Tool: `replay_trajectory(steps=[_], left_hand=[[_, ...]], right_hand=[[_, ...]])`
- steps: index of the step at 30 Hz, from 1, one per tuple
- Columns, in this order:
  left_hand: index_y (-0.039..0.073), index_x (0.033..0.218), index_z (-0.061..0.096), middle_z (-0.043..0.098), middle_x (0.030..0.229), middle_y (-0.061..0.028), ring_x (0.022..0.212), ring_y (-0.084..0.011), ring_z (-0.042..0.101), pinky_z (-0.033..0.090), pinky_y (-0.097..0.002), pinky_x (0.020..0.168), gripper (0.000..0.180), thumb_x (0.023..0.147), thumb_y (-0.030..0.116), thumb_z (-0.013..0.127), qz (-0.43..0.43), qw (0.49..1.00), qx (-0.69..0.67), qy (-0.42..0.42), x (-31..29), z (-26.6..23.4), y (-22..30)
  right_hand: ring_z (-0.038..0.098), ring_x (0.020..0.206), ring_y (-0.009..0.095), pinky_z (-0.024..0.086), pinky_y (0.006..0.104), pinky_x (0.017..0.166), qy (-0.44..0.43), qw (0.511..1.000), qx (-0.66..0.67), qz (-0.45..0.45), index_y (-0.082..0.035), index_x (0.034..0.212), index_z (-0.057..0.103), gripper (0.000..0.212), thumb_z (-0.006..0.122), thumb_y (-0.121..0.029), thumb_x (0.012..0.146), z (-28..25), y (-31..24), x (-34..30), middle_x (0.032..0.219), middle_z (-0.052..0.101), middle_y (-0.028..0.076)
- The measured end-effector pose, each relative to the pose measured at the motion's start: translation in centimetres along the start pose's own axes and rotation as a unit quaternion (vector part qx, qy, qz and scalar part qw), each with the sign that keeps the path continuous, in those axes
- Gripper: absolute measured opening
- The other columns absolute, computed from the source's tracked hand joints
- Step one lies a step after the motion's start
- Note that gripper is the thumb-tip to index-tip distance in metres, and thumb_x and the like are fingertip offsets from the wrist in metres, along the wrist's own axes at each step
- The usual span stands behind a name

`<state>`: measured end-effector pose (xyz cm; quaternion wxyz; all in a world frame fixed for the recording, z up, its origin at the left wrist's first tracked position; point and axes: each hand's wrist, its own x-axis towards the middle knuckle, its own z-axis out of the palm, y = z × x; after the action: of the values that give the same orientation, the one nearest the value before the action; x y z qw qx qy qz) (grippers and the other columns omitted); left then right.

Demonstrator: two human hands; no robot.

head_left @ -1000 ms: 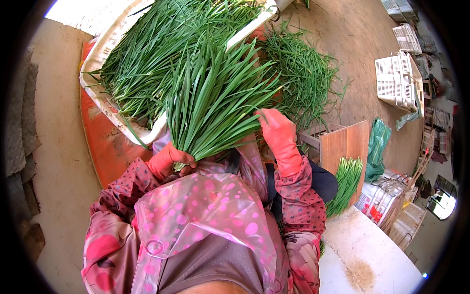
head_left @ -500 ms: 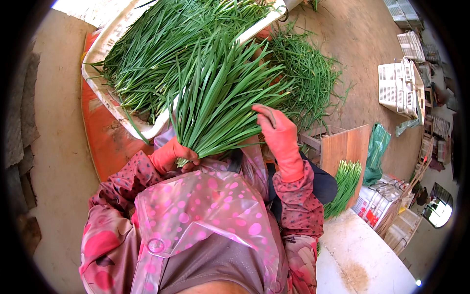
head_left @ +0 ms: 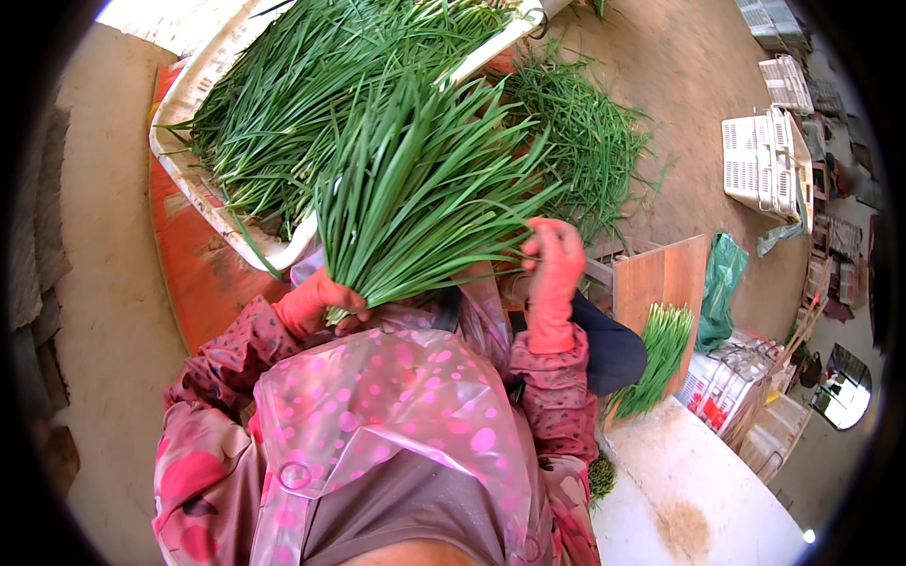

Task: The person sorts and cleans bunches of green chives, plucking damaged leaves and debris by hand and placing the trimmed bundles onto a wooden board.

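The left hand (head_left: 316, 302), in a red glove, is clenched around the base of a thick bunch of green chives (head_left: 425, 203), holding it just above the pink dotted apron (head_left: 396, 406) so the leaves fan up and outward over the near rim of the white tray (head_left: 203, 203). The right hand (head_left: 557, 259), gloved the same, pinches a few leaves at the bunch's right edge — its fingers curl in toward the blades. The tray, heaped with more chives, sits on an orange surface (head_left: 193, 274) whose near-left edge stays bare; a loose pile of chives (head_left: 585, 141) lies on the ground past the tray's right side. To the right a wooden board (head_left: 665, 278) stands beside another small bundle (head_left: 661, 354). Since half a second ago the right hand has slid lower and closer to the bunch's right edge, while the left keeps its grip in place.
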<state>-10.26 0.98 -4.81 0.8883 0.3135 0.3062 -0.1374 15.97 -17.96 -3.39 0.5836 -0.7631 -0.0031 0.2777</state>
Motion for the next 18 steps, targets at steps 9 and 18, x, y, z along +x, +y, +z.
replay_trajectory(steps=[9,18], left_hand=[[-0.003,0.082,0.065,0.064,0.069,-0.0101,0.045,-0.0138,0.05,0.041,-0.026,0.043,0.024,0.07,0.018,0.068,-0.015,1.0,0.015,0.01,-2.6,-1.7,0.6],[-0.001,0.093,0.062,0.064,0.071,-0.0131,0.044,-0.0162,0.053,0.041,-0.0264,0.039,0.032,0.068,0.018,0.072,-0.024,0.999,0.022,0.023,-2.3,-2.6,-0.3]], right_hand=[[0.053,0.058,0.006,0.042,0.019,0.054,-0.03,0.981,-0.192,0.022,-0.004,0.107,0.067,0.024,0.059,-0.023,0.095,-6.4,0.8,0.2,0.079,0.065,0.002],[0.059,0.07,0.008,0.048,0.0217,0.064,-0.121,0.942,-0.198,-0.243,-0.006,0.109,0.068,0.019,0.064,-0.009,0.09,0.1,-1.6,-2.2,0.092,0.068,0.003]])
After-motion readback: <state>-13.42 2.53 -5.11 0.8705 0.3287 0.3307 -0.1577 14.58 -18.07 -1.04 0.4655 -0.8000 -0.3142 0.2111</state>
